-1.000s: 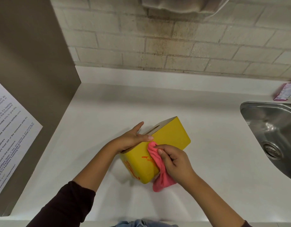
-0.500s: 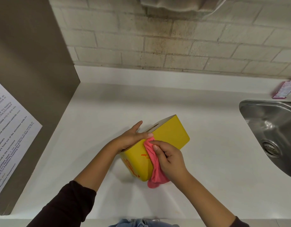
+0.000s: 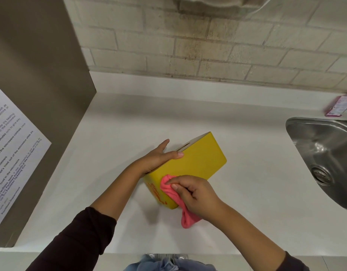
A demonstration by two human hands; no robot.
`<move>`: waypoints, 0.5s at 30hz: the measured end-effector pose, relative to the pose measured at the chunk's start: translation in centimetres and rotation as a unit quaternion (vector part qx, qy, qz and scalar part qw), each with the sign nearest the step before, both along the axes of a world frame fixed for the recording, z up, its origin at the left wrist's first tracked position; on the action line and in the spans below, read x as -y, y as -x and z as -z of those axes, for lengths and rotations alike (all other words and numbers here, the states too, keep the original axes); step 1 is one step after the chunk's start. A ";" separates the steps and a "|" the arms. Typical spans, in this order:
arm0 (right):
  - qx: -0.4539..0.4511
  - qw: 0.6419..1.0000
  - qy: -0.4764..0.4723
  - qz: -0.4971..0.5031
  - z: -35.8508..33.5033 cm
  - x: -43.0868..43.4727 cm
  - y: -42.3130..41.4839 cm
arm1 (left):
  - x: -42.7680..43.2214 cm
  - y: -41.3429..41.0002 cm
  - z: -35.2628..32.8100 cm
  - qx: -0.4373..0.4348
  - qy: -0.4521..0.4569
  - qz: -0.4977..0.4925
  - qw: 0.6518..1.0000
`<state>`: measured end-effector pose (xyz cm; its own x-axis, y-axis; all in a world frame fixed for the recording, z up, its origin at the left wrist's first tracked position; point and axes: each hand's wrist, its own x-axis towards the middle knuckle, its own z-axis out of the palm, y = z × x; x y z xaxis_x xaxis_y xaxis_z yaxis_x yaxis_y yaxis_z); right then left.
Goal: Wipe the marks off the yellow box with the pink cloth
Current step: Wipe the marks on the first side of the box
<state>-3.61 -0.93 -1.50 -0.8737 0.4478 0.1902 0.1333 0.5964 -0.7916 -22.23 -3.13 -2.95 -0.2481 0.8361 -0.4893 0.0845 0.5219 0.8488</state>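
A yellow box [image 3: 200, 159] stands tilted on the white counter [image 3: 247, 153], with a slot in its upper face. Orange marks [image 3: 156, 194] show on its near end face. My left hand [image 3: 159, 157] grips the box's top left edge, thumb laid over onto the yellow side. My right hand [image 3: 196, 194] holds a bunched pink cloth [image 3: 168, 184] and presses it against the near lower part of the box; the cloth's tail hangs below my palm.
A steel sink [image 3: 325, 153] is set into the counter at the right. A pink packet [image 3: 338, 106] lies behind it by the brick wall. A brown panel with a printed notice [image 3: 10, 149] stands at the left.
My right hand has slid the pink cloth down the box's side, from near the top edge by my left thumb toward the lower near corner. My left hand keeps its grip.
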 end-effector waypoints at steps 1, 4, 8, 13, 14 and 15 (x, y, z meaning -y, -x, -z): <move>0.012 1.000 0.000 -0.010 0.0 0.0 -0.2 | 0.0 0.0 0.0 -0.001 -0.002 0.001 1.000; 0.031 0.998 -0.023 -0.044 -0.1 0.2 -0.9 | 0.0 0.0 0.1 -0.005 -0.003 0.004 1.000; 0.043 0.995 -0.048 -0.072 -0.4 0.5 -1.9 | 0.0 -0.1 0.0 -0.010 -0.002 0.006 1.000; 0.074 0.993 -0.063 -0.074 -0.3 1.1 -3.2 | 0.0 0.1 0.0 -0.011 -0.004 0.007 1.000; 0.090 0.992 -0.057 -0.073 -0.2 1.2 -3.6 | 0.0 0.1 0.0 -0.011 -0.003 0.008 1.000; 0.109 0.990 -0.052 -0.076 -0.1 1.2 -4.0 | 0.0 0.0 0.1 -0.010 -0.002 0.010 1.000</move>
